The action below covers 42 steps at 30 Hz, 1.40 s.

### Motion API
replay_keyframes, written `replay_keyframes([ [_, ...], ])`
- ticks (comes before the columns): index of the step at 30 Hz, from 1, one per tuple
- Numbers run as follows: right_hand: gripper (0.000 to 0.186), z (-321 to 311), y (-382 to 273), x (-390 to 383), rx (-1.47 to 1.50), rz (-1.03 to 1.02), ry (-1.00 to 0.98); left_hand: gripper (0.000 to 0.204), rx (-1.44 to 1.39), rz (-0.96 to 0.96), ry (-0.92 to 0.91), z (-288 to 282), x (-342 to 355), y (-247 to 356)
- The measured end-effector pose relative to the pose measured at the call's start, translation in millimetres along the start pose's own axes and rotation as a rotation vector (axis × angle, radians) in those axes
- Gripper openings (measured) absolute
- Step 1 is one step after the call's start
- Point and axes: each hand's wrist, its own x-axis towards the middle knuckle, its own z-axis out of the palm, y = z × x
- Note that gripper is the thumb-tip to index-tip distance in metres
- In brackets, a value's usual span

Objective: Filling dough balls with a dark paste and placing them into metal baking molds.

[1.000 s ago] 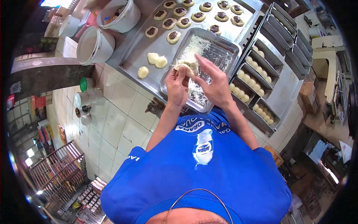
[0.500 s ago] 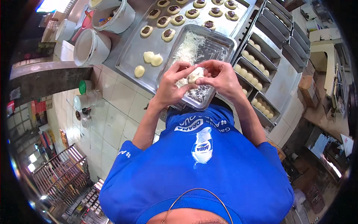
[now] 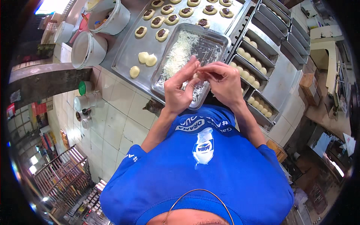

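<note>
Both my hands meet over a small metal tray [image 3: 207, 49] heaped with pale grated cheese [image 3: 179, 56]. A piece of pale dough [image 3: 196, 76] is between them, mostly covered by fingers. My left hand [image 3: 180, 87] cups it from the left, fingers raised and thumb against it. My right hand [image 3: 224, 80] pinches it from the right, its fingertips slightly blurred. Under the small tray lies a large baking sheet [image 3: 122, 62]. Flat dough rounds with dark filling [image 3: 161, 34] sit on it in rows, with plain dough pieces [image 3: 134, 72] nearer the left edge.
Metal loaf tins [image 3: 258, 84] at right hold rows of dough balls [image 3: 252, 62]; other tins [image 3: 294, 48] stand beyond. White buckets [image 3: 88, 50] stand at the left. A dark furry animal, seemingly a cat [image 3: 153, 107], is on the tiled floor [image 3: 112, 123] beside my left forearm.
My fingers have closed further over the dough, which showed more plainly before. The left fingers have straightened upward. The animal beside my left forearm has come into view.
</note>
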Motion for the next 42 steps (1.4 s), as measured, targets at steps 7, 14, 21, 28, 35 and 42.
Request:
replay_keyframes([
  [7,0.016,-20.6,1.0,-13.0,0.050,-0.063,-0.017,0.039,-0.009,0.004,0.120,35.8,-8.2,3.4],
  [14,0.014,-39.1,2.4,-19.7,0.007,0.155,-0.192,0.041,-0.641,-0.519,0.288,68.5,-31.7,-36.8],
  [21,0.016,-65.1,16.4,-23.7,-0.078,-0.173,-0.310,0.044,-0.084,-0.479,-0.075,51.2,-15.3,-38.5],
  [28,0.022,-81.1,8.8,-18.1,0.037,-0.047,-0.246,0.048,-0.523,-0.681,-0.008,73.0,9.8,5.7],
  [35,0.022,-96.5,17.0,-12.6,-0.057,-0.363,-0.103,0.050,-0.454,-0.550,0.086,98.3,19.5,-7.5],
  [42,0.020,-128.1,26.3,-6.9,-0.073,-0.307,-0.089,0.051,-0.326,-0.464,-0.166,121.7,54.7,-5.2],
])
